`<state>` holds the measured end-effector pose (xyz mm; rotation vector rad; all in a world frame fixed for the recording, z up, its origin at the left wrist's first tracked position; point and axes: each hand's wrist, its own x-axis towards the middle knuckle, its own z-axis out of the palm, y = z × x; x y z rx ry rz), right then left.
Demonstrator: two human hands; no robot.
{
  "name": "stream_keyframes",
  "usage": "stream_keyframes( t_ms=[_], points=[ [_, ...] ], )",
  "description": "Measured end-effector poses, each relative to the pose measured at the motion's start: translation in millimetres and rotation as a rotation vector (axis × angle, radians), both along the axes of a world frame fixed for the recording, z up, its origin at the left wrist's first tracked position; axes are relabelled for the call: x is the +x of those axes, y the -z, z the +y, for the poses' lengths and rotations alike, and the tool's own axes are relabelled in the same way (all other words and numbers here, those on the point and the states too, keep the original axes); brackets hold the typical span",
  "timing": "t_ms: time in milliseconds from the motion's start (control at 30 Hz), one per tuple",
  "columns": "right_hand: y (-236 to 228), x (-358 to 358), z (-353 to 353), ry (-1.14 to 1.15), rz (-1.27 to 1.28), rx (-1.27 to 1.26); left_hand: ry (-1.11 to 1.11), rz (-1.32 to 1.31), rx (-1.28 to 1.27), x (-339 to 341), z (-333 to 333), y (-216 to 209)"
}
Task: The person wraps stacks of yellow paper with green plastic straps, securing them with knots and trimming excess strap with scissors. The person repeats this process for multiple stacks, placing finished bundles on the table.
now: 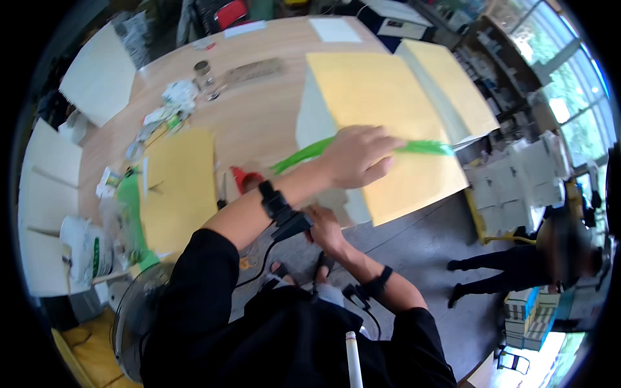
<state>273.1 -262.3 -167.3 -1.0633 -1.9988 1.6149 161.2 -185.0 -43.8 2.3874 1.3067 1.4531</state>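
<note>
My left hand (359,156) is closed over the middle of a long green strip (424,147), which lies across a large yellow sheet (381,90). The strip bows slightly, and its left end (294,159) reaches past the sheet over the table. Pale grey-white material shows along the yellow sheet's left side. Below my left wrist, at the table's near edge, my right hand (325,229) has its fingers curled; what they hold, if anything, is hidden. Both wrists wear black straps with small devices. A red tape dispenser-like object (246,180) sits beside my left forearm.
On the wooden table (259,116) are another yellow sheet (178,187), a glass jar (203,72) and crumpled plastic (180,96). A second yellow piece (449,87) lies at the right. A fan (139,317) stands lower left. Another person (517,268) stands at the right.
</note>
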Motion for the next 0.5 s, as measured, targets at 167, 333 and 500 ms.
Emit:
stream_keyframes(
  t_ms=[167, 333, 500],
  points=[
    [-173.9, 44.2, -6.1, -0.359, -0.173, -0.372, 0.033, -0.035, 0.095, -1.7, 2.2, 1.0],
    [-210.6, 81.3, 83.7, -0.345, 0.181, 0.362, 0.060, -0.073, 0.090, -5.9, 2.8, 1.0],
    [-207.9, 94.6, 109.6, 0.102, 0.275, -0.433, 0.171, 0.093, -0.125, -15.0, 1.3, -9.5]
  ],
)
